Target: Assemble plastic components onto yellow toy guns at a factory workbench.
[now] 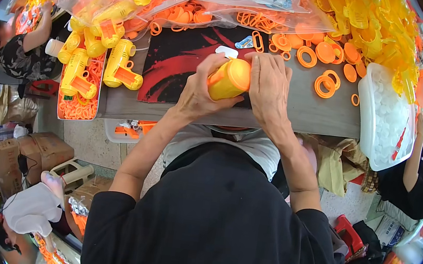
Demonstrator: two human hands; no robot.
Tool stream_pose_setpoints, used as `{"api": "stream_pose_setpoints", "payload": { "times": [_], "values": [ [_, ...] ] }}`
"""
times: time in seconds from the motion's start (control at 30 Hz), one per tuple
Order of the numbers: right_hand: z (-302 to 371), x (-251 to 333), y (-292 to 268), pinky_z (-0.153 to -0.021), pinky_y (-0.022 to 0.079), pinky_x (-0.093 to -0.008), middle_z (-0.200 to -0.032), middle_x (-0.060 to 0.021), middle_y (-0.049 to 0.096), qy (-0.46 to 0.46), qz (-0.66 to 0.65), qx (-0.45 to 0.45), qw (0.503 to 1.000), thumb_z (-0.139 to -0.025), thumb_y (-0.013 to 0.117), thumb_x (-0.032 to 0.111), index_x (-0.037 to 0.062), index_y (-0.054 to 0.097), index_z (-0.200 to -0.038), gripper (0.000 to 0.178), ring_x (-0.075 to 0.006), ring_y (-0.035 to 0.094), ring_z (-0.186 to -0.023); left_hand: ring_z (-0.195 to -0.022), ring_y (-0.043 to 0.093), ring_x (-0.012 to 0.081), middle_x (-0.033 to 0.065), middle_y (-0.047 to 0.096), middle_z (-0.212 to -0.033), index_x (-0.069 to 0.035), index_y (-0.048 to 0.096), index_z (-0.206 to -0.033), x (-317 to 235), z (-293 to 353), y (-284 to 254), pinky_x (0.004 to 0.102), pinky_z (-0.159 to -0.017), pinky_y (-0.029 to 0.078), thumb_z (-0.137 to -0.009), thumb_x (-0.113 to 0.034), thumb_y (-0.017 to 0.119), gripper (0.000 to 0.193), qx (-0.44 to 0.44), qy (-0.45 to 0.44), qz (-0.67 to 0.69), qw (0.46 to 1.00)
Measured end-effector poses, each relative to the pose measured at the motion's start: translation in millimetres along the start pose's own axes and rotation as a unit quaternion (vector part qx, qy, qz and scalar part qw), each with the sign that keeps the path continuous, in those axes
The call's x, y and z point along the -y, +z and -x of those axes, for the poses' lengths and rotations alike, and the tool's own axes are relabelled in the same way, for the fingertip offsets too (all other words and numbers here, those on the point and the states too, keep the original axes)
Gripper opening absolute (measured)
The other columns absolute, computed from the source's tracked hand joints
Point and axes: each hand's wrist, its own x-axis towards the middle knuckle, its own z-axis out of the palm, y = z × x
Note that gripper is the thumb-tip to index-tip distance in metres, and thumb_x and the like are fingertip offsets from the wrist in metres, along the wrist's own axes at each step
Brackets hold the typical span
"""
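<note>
At twelve o'clock, the left hand (200, 89) has its grip round a yellow casing (223, 85), orange cap (240, 72) apparently seated; the right hand's (270, 89) closure is indeterminate; rings (317, 85) at two o'clock lie unfitted.

Looks like a workshop for plastic goods, judging by the table (314, 113) heaped along its far side with yellow shells (362, 18) and orange rings (325, 86), the white tub (366, 119) of translucent pieces (385, 111) at right, cardboard boxes (37, 155) at near left, and co-workers (19, 60) on both sides.
</note>
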Motion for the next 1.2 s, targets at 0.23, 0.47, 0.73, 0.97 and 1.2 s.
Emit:
{"api": "stream_pose_setpoints", "payload": {
  "times": [0.23, 0.47, 0.73, 0.97, 1.2],
  "values": [
    [-1, -7, -4, -0.09, 0.041, -0.0378, -0.1, -0.0076, 0.066, 0.046, -0.053, 0.068, 0.995, -0.106, 0.042, 0.024, 0.0039, 0.065, -0.106, 0.03, -0.0243, 0.058, -0.096, -0.1, 0.068, 0.0349, 0.0186, 0.06, -0.123, -0.015, 0.05, -0.136, 0, -4, -11, 0.0406, -0.081, 0.059, -0.064, -0.013, 0.09, 0.083, 0.118, 0.096, -0.072, 0.986],
    [-33, -2, 8, -0.09, 0.046, -0.0324, -0.103, -0.011, 0.066, 0.108, -0.333, 0.183, 0.919, -0.108, 0.025, 0.046, -0.0004, 0.065, -0.107, 0.061, -0.0198, 0.059, -0.096, -0.095, 0.067, 0.0317, 0.0106, 0.058, -0.123, -0.022, 0.054, -0.136, 0, -8, -16, 0.0405, -0.07, 0.059, -0.063, -0.021, 0.085, 0.079, 0.204, 0.086, -0.091, 0.971],
    [-30, -1, 2, -0.077, 0.049, -0.0323, -0.085, -0.0113, 0.065, 0.06, -0.31, 0.268, 0.91, -0.107, 0.03, 0.047, -0.003, 0.063, -0.091, 0.062, -0.0187, 0.061, -0.081, -0.088, 0.068, 0.0332, 0.011, 0.059, -0.125, -0.021, 0.058, -0.134, 12, -7, -15, 0.0411, -0.072, 0.059, -0.063, -0.022, 0.084, 0.075, 0.199, 0.123, -0.049, 0.971],
    [-26, -4, 6, -0.083, 0.049, -0.0294, -0.091, -0.0092, 0.067, 0.159, -0.383, 0.242, 0.877, -0.107, 0.037, 0.04, -0.0041, 0.066, -0.097, 0.054, -0.0156, 0.062, -0.088, -0.094, 0.068, 0.0323, 0.0108, 0.06, -0.122, -0.021, 0.058, -0.135, 10, -9, -16, 0.0408, -0.074, 0.058, -0.062, -0.02, 0.083, 0.077, 0.198, 0.107, -0.04, 0.974],
    [-8, 1, -38, -0.098, 0.047, -0.0303, -0.118, -0.0085, 0.066, 0.136, -0.414, 0.328, 0.838, -0.104, 0.052, 0.026, -0.0021, 0.067, -0.117, 0.034, -0.0145, 0.06, -0.11, -0.092, 0.068, 0.0307, 0.0094, 0.064, -0.118, -0.021, 0.059, -0.134, -4, -1, -34, 0.0399, -0.076, 0.058, -0.065, -0.02, 0.084, 0.073, 0.211, 0.136, -0.041, 0.967]
  ]
}}
